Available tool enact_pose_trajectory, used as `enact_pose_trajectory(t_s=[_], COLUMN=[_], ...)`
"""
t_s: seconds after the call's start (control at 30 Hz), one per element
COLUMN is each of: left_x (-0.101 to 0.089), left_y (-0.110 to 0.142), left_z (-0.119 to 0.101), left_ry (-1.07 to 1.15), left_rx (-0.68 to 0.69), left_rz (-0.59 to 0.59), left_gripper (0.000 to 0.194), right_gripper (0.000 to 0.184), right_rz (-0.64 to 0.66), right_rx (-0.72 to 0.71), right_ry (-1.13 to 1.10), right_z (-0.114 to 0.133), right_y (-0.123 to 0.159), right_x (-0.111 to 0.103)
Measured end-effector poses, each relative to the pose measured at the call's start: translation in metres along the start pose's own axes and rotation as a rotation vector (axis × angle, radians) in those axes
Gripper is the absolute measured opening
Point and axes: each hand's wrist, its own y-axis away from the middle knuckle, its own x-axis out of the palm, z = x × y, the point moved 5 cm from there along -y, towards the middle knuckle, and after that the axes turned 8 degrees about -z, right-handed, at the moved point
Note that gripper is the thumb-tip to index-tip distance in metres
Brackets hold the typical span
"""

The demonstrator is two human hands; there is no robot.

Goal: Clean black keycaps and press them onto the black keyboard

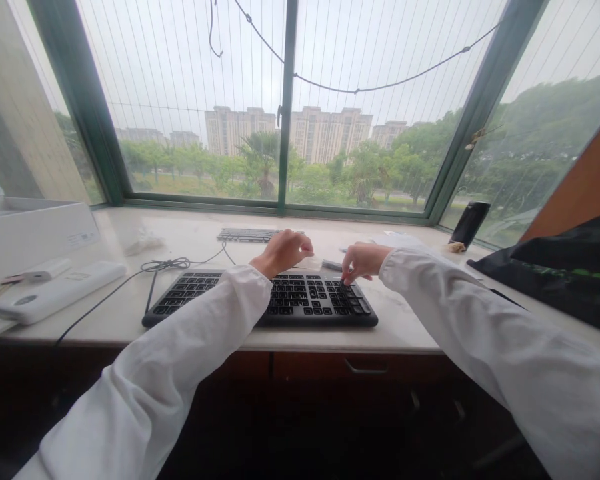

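A black keyboard [325, 297] lies along the front of the white counter, its left half partly covered by my left sleeve. My left hand [284, 252] is held above its upper edge with the fingers curled together; whatever they may hold is hidden. At the keyboard's upper right corner, my right hand [363, 261] points down with thumb and fingers drawn together over the number keys. Anything between those fingertips is too small to make out. Behind my left hand lies a strip of dark keys [250, 235]. A small dark, slim object [331, 265] rests just beyond the keyboard, between my hands.
A coiled black cable [167, 264] runs across the counter on the left. Near it are a long white device [60, 292], a white box [40, 230] and crumpled clear plastic [144, 241]. A dark upright object [470, 225] and a black bag [570, 267] stand right. Windows rise behind.
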Motion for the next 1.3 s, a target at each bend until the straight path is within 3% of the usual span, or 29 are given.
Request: enact_pose_trajectory(t_s=[0.27, 0.6, 1.3], left_x=[0.001, 0.002, 0.000], left_y=[0.000, 0.000, 0.000], left_z=[-0.001, 0.001, -0.001], left_ry=[0.012, 0.022, 0.014], left_rx=[0.011, 0.039, 0.013], left_rz=[0.003, 0.006, 0.027], left_gripper=[0.012, 0.013, 0.012], right_gripper=[0.020, 0.024, 0.026], right_rz=[0.008, 0.001, 0.027], right_rx=[-0.028, -0.016, -0.012], right_ry=[0.177, 0.281, 0.234], right_z=[0.013, 0.019, 0.010], right_y=[0.001, 0.002, -0.011], right_x=[-0.005, -0.007, -0.004])
